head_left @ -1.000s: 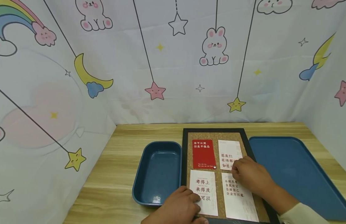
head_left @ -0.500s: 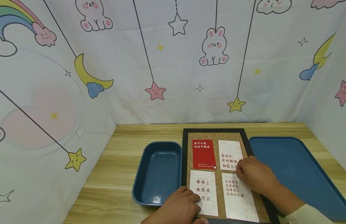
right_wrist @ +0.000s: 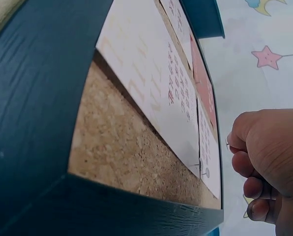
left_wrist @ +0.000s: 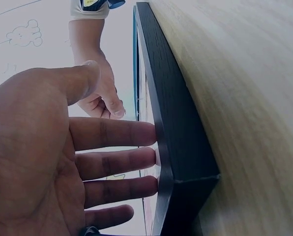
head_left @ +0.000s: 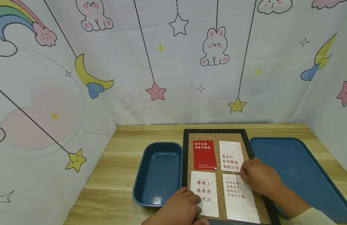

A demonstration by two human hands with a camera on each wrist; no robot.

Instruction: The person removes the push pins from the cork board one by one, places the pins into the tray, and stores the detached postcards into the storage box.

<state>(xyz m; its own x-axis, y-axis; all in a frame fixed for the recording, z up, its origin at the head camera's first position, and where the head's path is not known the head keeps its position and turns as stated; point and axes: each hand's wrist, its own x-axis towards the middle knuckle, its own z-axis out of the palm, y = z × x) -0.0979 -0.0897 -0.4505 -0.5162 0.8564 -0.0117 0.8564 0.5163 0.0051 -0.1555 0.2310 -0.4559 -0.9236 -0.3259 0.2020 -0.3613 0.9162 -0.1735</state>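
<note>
We see the left hand resting flat, fingers straight, on the lower-left white card of the black-framed cork board, while the right hand, fingers curled, pinches a small pin just above the upper-right white card.

Right hand fingertips hide whatever they pinch, too small to tell; left hand cut off by bottom edge, covering lower-left card corner.
</note>
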